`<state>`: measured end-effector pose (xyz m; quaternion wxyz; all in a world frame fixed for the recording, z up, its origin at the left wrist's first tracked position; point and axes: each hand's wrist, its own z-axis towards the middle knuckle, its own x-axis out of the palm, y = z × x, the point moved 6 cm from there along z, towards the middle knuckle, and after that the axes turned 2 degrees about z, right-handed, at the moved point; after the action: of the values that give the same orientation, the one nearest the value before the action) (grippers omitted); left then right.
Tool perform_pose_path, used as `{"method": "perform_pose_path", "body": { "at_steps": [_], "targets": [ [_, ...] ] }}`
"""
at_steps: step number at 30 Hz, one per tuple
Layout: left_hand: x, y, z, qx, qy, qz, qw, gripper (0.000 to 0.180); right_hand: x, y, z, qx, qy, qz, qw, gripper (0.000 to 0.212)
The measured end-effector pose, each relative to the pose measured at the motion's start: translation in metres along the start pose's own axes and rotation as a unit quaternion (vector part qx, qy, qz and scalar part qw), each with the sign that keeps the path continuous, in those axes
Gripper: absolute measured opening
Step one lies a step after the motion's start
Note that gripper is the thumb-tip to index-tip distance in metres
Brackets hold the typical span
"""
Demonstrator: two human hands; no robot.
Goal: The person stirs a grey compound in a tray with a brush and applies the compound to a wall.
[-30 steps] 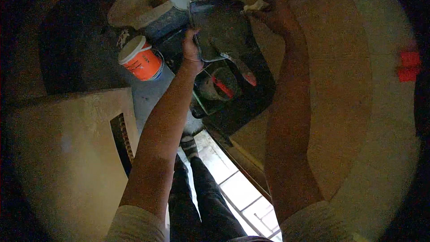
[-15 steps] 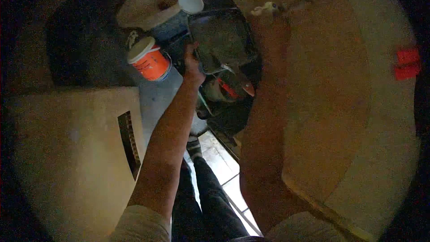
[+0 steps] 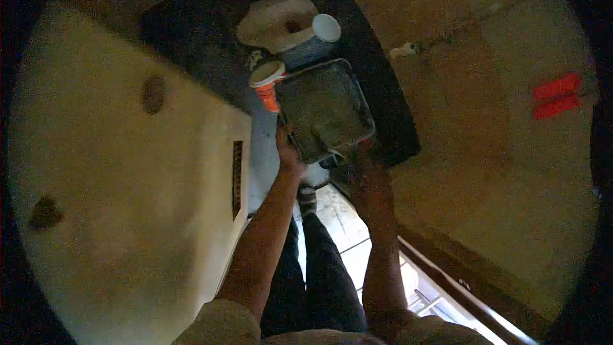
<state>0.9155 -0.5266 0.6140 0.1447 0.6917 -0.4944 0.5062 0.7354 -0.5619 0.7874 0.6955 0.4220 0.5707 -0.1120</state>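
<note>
A dark, square-cornered tub [image 3: 366, 112] with a flat grey-brown inside is held in front of me, tilted a little. My left hand [image 3: 289, 155] is closed on its near left side. My right hand [image 3: 369, 158] is at the near right corner, its fingers dim and partly hidden, seemingly gripping the rim there. A small pale strip [image 3: 334, 153] shows at the tub's near edge. Just beyond its left side stands an orange bucket [image 3: 267, 97] with a whitish lid, partly covered by the tub.
A white round-topped container [image 3: 326, 27] and a pale torn-looking sack [image 3: 271, 22] stand farther back on the dark floor. A pale wall or panel [image 3: 185, 153] with a slotted strip rises at left. A brown wall [image 3: 460, 153] with a red patch [image 3: 557, 96] is at right.
The tub has come nearer to me and now hides part of the orange bucket. My right hand has come back beside the tub's near corner. The view has turned.
</note>
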Motion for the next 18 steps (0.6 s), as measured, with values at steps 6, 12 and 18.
{"method": "perform_pose_path", "body": {
  "at_steps": [6, 12, 18],
  "targets": [
    [0.027, -0.073, -0.135, 0.074, -0.015, 0.044, 0.996, 0.059, -0.060, 0.074, -0.042, -0.077, 0.055, 0.093, 0.991, 0.048],
    [0.045, -0.119, -0.246, 0.057, -0.020, -0.004, 0.998, 0.056, -0.125, 0.163, -0.050, -0.118, 0.151, 0.143, 0.971, 0.043],
    [0.067, -0.137, -0.327, 0.017, -0.033, -0.003, 0.999, 0.057, -0.192, 0.218, -0.079, -0.188, 0.125, 0.146, 0.963, 0.037]
  ]
}}
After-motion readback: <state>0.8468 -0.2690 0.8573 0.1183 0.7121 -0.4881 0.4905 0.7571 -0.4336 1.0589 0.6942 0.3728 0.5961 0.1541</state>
